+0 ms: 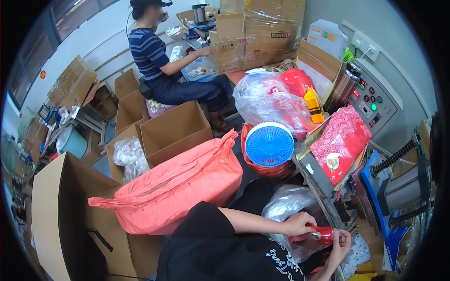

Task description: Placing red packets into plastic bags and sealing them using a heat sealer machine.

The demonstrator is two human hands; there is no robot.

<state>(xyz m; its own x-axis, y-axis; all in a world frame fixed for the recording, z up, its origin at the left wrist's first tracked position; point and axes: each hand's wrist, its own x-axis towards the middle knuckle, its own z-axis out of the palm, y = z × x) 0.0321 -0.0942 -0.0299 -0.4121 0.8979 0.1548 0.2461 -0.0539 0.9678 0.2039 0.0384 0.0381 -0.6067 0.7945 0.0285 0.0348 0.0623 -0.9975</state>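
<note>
My left hand (pixel 300 224) has its fingers closed on one end of a small, shiny red piece (pixel 323 235) with a pale mark. At the other end, the fingers of my right hand (pixel 341 243) pinch the same piece. What kind of thing it is, I cannot make out. Just beyond and beneath my hands lies a clear plastic bag (pixel 287 201), with more red showing near my left wrist. A crumpled white bundle (pixel 358 253) sits to the right of my right hand.
A pink-red sack (pixel 183 185) and open cartons (pixel 176 129) stand left. Ahead is a blue round basket (pixel 269 145). On the right are red printed sheets (pixel 338 145), a machine with black springs (pixel 403 187) and a control panel (pixel 375 103). Another person (pixel 157 61) sits working farther off.
</note>
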